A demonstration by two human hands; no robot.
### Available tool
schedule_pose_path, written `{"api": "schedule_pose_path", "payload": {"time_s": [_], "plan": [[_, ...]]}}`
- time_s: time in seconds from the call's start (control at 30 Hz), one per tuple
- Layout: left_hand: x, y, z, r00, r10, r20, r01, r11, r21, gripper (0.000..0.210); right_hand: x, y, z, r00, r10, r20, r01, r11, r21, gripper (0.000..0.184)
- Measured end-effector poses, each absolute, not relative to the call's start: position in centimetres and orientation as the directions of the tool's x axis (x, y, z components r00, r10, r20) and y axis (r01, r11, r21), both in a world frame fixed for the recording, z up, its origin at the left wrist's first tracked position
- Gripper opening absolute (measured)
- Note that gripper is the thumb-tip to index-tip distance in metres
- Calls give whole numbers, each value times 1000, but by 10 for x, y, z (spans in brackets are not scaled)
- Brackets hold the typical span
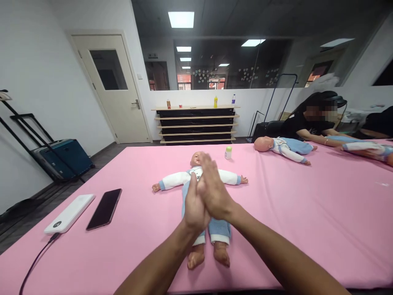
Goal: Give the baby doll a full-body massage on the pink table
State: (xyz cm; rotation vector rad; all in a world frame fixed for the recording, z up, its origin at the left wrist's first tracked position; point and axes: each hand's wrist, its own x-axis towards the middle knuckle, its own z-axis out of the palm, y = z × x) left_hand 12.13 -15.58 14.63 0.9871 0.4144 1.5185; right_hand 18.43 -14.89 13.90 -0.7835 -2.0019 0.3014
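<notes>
My left hand point(195, 207) and my right hand point(215, 191) meet palm to palm above a baby doll point(172, 180). The right fingers are stretched out and slightly blurred; the left thumb points up and the other left fingers are mostly hidden behind the right hand. No object shows between the palms. Beneath them the doll lies on its back, head away from me, arms spread wide and bare feet towards me. It wears a white top and light blue overalls. Part of its face and trunk is hidden by my hands. Beyond its arm stands a small white bottle with a green cap point(228, 153).
On the pink-covered table point(138, 254), a white power bank point(70, 214) with a black cable and a dark phone point(104, 209) lie at left. Another doll point(288, 148) lies at the far right, near a seated person point(310, 123). A blue suitcase point(64, 157) stands on the floor.
</notes>
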Motion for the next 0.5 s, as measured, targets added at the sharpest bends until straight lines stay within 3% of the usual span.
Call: {"api": "schedule_pose_path", "payload": {"time_s": [0.1, 0.23, 0.3, 0.33, 0.4, 0.5], "plan": [[120, -137, 145, 131, 940, 315, -603, -177, 778, 65, 177, -162, 136, -204, 745, 635, 435, 650, -623, 69], [118, -126, 134, 80, 954, 288, -600, -185, 778, 66, 179, -156, 120, -388, 677, 626, 361, 736, -573, 71], [117, -129, 122, 102, 951, 291, -578, -182, 796, 63, 193, -126, 107, -297, 709, 639, 364, 703, -610, 66], [114, -130, 115, 123, 943, 309, -544, -196, 816, 59, 202, -107, 99, -195, 777, 599, 374, 624, -687, 62], [107, -123, 101, 121, 922, 368, -402, -293, 867, 50, 220, -69, 82, -43, 878, 476, 367, 457, -810, 57], [89, -89, 80, -34, 878, 478, 16, -478, 878, 35, 236, -28, 55, -63, 880, 472, 448, 447, -774, 46]]}}
